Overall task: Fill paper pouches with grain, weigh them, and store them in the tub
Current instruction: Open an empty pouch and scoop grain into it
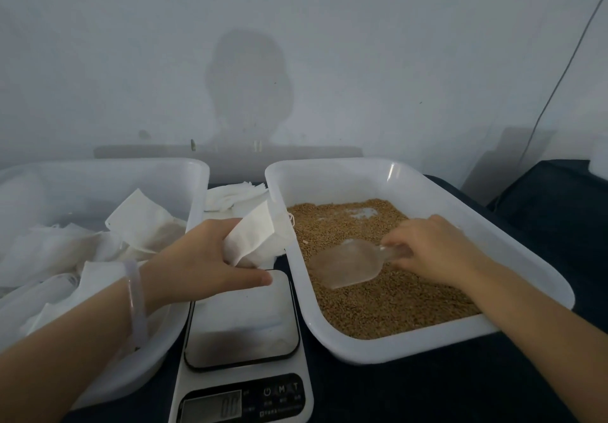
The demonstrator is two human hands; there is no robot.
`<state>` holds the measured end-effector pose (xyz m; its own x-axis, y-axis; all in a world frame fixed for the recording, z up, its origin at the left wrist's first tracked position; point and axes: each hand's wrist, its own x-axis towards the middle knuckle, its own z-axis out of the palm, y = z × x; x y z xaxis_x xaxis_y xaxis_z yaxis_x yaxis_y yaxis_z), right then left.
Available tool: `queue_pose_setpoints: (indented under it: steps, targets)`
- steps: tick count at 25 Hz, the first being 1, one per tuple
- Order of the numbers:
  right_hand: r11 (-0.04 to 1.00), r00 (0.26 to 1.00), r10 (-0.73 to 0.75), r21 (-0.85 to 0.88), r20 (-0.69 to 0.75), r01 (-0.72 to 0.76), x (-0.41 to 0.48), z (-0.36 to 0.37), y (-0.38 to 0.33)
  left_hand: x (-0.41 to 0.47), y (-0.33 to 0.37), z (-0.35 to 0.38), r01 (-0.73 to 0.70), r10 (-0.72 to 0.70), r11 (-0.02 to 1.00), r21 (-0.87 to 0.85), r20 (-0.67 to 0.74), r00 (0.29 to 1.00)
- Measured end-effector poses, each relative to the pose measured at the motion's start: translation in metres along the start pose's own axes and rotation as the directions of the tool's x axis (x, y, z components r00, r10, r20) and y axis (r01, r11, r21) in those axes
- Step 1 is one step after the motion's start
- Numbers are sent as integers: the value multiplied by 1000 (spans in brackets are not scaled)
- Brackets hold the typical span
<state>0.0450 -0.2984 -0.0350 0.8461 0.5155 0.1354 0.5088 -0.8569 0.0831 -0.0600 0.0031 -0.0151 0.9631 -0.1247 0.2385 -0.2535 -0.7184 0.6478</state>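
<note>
Head view: left hand (210, 258) pinches a paper pouch (256, 235) above the scale (243, 317), beside the tub (184, 172) of pouches, right hand (434, 248) curls round the clear scoop (345, 266) lying on the grain (378, 307) in its tray (427, 347), and a floppy pouch mouth could send kernels spilling onto the scale.

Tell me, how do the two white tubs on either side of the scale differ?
The left tub holds a heap of white paper pouches; the right tub holds brown grain. The right tub also has a clear scoop in it, gripped by the right hand; no tool shows in the left tub, beside which the left hand holds a pouch. Both are white plastic, rectangular with rounded corners.
</note>
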Motion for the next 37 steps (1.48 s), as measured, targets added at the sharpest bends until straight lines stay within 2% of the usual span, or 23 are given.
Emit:
queue_pose_setpoints:
  steps: [5,11,17,21,24,28,34,37]
  targets:
    - [986,995,-24,165,102,7,-7,2,4,1,-2,0,16,-16,1000,-5,5,1000]
    - [949,995,92,300,26,-96,-8,-2,10,0,0,0,15,-15,1000,-10,5,1000]
    - [907,991,132,400,31,-133,-11,0,15,1,-1,0,17,-15,999,-51,48,999]
    - [885,986,163,439,14,-153,-12,1,18,2,-6,0,17,-16,999,-34,44,999]
    - [918,984,177,358,19,-172,-12,1,20,4,-8,1,10,-8,999,-43,50,999]
    - [926,983,181,332,32,-181,-12,3,23,3,-8,2,32,-29,999,-43,58,998]
    - [853,976,197,474,97,-219,-11,4,23,3,-6,1,53,-52,999,-14,63,997]
    - [804,967,240,540,88,-249,-12,4,21,10,4,-2,63,-71,995,78,94,993]
